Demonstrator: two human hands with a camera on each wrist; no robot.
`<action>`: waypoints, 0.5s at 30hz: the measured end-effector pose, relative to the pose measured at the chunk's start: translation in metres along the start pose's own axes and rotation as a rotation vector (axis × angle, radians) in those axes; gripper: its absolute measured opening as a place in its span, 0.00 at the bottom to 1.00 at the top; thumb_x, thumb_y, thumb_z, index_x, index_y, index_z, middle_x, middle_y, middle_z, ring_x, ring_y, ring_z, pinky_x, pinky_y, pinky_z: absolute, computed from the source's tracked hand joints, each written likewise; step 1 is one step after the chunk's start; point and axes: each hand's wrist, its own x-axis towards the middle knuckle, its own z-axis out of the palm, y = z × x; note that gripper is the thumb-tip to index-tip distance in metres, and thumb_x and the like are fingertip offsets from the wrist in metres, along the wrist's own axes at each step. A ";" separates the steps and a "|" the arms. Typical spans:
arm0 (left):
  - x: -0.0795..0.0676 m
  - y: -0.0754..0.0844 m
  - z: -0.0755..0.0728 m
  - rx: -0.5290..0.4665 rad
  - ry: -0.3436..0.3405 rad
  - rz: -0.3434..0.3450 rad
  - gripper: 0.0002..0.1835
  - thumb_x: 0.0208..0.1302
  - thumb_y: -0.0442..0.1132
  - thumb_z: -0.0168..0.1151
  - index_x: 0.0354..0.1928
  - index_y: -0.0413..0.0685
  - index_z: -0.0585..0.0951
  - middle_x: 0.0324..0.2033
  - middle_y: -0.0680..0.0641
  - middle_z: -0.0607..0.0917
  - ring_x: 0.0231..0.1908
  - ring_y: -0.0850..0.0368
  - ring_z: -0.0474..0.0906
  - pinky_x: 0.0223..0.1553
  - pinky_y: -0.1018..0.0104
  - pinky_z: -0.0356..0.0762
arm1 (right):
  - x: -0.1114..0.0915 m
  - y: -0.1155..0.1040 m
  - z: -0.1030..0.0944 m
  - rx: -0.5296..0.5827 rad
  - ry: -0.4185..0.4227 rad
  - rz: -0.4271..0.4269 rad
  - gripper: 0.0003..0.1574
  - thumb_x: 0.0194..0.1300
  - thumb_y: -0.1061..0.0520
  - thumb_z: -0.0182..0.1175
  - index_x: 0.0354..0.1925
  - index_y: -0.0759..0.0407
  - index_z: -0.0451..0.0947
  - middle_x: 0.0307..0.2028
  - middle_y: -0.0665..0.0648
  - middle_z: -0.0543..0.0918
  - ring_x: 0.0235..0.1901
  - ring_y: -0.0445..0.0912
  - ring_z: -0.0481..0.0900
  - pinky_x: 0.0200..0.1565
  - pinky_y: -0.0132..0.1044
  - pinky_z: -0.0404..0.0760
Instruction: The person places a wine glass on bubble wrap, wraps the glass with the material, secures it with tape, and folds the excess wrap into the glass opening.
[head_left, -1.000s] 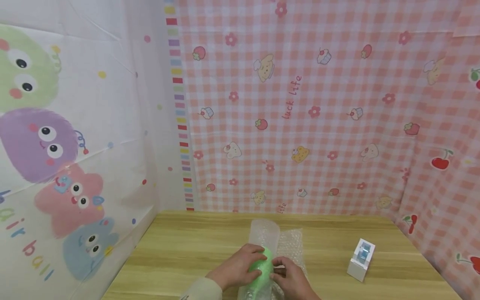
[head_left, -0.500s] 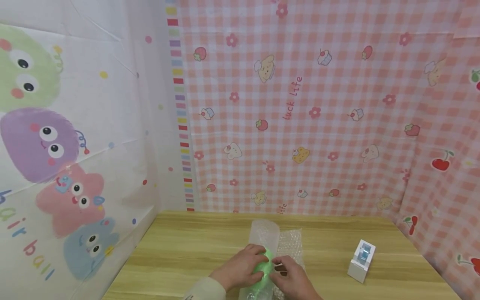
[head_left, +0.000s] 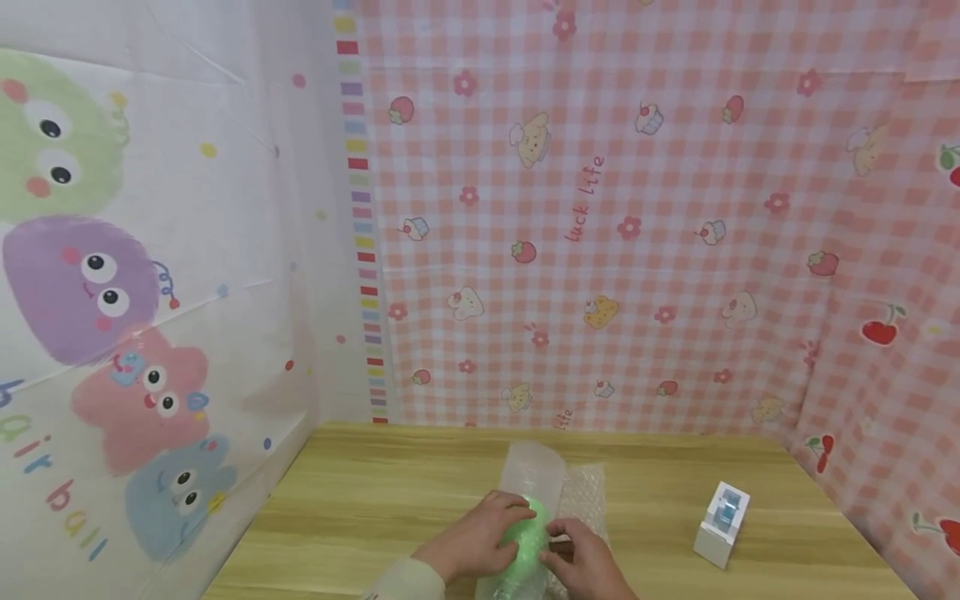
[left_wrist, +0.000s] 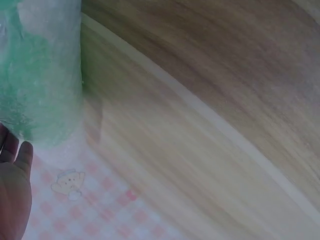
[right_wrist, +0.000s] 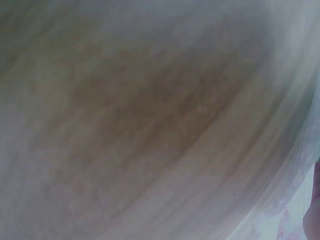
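A rounded green object (head_left: 529, 546) lies on the table, partly wrapped in clear bubble wrap (head_left: 534, 468); its exact kind is hidden. Over its left side curves my left hand (head_left: 476, 537), fingers on top and thumb nearer me, holding it. At its right side my right hand (head_left: 588, 562) pinches the edge of the wrap with thumb and fingers. A flap of the bubble wrap spreads to the right, beyond that hand. In the left wrist view, the green object (left_wrist: 37, 85) shows through the film above the fingertips. Only a sliver of the right hand (right_wrist: 313, 215) enters the right wrist view.
A small white box (head_left: 722, 523) with a blue-grey item in its top, perhaps a tape dispenser, stands to the right on the wooden table (head_left: 360, 500). Printed cloths hang behind the table and along both sides.
The far end of the bubble wrap has shifted slightly to the right. Both hands stay at the green object with only small movements.
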 end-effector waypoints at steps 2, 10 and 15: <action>0.000 0.000 0.000 -0.002 0.007 0.002 0.21 0.66 0.38 0.59 0.61 0.47 0.78 0.62 0.47 0.75 0.64 0.53 0.66 0.63 0.61 0.70 | 0.000 0.000 0.000 0.008 -0.003 0.008 0.25 0.64 0.55 0.68 0.52 0.68 0.72 0.50 0.66 0.79 0.47 0.59 0.84 0.42 0.40 0.85; 0.003 0.000 0.002 0.040 0.002 0.010 0.19 0.65 0.42 0.64 0.58 0.50 0.82 0.62 0.49 0.73 0.64 0.53 0.66 0.62 0.61 0.71 | 0.001 0.004 0.000 0.001 -0.018 0.032 0.26 0.65 0.54 0.67 0.53 0.69 0.73 0.50 0.65 0.80 0.46 0.56 0.85 0.42 0.40 0.85; 0.009 0.001 0.005 0.111 -0.015 0.036 0.18 0.66 0.43 0.64 0.58 0.51 0.82 0.61 0.51 0.75 0.63 0.56 0.66 0.63 0.62 0.70 | 0.001 0.006 -0.002 0.002 -0.038 0.051 0.26 0.65 0.54 0.67 0.53 0.70 0.73 0.49 0.64 0.81 0.46 0.55 0.84 0.42 0.40 0.85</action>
